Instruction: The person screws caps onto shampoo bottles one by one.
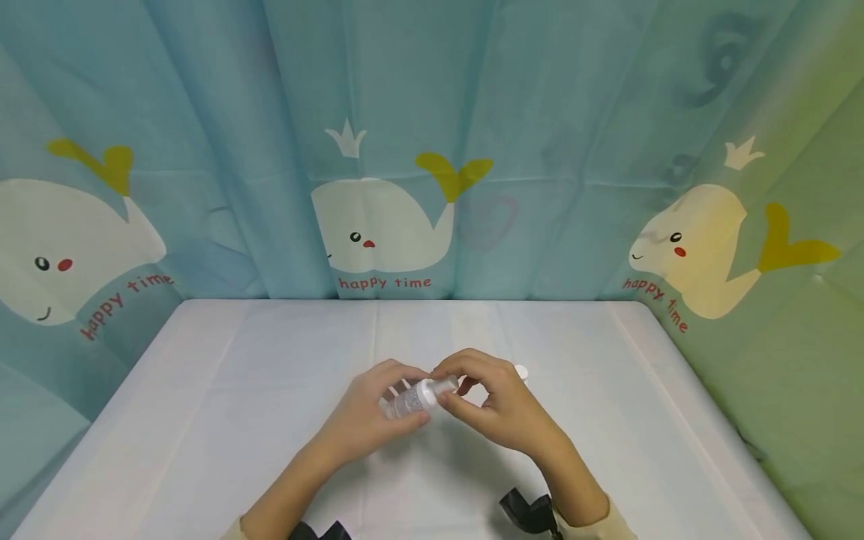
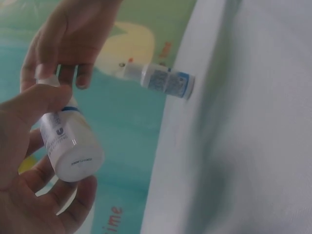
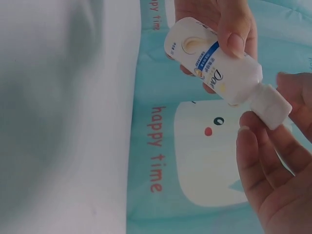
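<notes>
A small white Dove bottle (image 3: 219, 63) with a blue band is tilted in the air above the table, its base facing the camera in the left wrist view. My left hand (image 1: 367, 412) grips its body, thumb on one side and fingers round the other. At the white cap (image 3: 271, 106), the thumb and fingers of my right hand (image 1: 502, 401) pinch from both sides. Behind the right hand stands a second white bottle (image 2: 168, 82) with a blue-banded label; in the head view only its white top (image 1: 521, 372) shows.
A white cloth covers the table (image 1: 283, 360). Just past its far edge hangs a blue-green curtain (image 1: 540, 225) printed with whales. Black wrist straps (image 1: 529, 511) show near the sleeves at the front.
</notes>
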A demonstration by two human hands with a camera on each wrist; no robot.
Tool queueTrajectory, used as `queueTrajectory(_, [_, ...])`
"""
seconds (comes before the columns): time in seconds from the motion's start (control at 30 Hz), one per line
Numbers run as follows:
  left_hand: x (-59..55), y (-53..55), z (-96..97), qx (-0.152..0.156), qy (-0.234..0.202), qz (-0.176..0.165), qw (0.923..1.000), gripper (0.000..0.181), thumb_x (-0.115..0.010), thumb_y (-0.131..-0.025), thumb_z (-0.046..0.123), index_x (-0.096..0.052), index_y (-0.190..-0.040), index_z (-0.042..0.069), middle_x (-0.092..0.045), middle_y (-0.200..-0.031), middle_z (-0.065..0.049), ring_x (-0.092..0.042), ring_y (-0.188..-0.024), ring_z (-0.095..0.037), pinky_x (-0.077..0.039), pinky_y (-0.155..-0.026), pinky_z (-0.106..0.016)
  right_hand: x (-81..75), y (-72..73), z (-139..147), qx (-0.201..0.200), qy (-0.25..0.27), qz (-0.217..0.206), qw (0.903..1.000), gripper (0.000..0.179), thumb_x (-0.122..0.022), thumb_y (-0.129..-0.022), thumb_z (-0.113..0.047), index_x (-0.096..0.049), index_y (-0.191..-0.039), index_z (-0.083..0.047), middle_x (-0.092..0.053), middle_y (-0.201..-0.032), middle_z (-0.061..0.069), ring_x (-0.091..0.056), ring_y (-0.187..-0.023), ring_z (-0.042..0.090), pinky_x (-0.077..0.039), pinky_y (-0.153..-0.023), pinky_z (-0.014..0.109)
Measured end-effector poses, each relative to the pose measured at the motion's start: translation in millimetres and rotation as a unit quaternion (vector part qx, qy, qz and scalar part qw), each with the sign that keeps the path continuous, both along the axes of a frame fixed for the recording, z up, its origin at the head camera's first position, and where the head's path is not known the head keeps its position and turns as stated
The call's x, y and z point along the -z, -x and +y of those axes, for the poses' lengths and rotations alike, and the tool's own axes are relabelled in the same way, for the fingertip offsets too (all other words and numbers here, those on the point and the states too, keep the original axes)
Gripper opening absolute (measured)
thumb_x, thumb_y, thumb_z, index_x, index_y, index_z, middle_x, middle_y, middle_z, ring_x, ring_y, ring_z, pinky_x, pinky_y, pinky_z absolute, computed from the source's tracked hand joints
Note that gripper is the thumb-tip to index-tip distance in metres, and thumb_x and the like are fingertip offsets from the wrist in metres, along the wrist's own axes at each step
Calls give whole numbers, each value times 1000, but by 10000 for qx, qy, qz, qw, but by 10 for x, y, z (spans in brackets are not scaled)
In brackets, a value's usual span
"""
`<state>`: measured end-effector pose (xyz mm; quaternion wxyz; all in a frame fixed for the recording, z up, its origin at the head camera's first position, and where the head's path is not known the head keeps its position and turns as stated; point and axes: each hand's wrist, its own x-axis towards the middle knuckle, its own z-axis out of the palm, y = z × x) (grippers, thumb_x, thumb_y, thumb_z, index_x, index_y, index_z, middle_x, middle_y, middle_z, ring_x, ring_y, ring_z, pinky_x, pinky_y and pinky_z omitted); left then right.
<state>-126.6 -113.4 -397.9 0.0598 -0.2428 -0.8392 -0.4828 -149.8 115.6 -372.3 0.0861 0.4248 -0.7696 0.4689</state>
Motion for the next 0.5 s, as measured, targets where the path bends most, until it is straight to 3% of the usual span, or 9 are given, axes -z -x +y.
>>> queueTrajectory(0.2, [-12,12,-18,-41,8,33,10000,39,-84,-80,28,-68,-115,29,-64,-103,15,-59,-89,-7,-54,-77,-29,5,8,6,-66,-40,34,10000,39,-62,-83,8,-68,-113,-17,-69,-111,-4,-65,-99,12,-58,-75,28])
queueTrajectory(0.5, [29,19,-6,27,-55,-18,10000,38,-83,-81,28,-67,-116,29,-64,-105,14,-59,-89,-8,-54,-76,-30,7,13,14,69,-73,-6,9999,30,-66,-89,0,-68,-113,-17,-70,-111,-4,-65,-99,11,-58,-77,29])
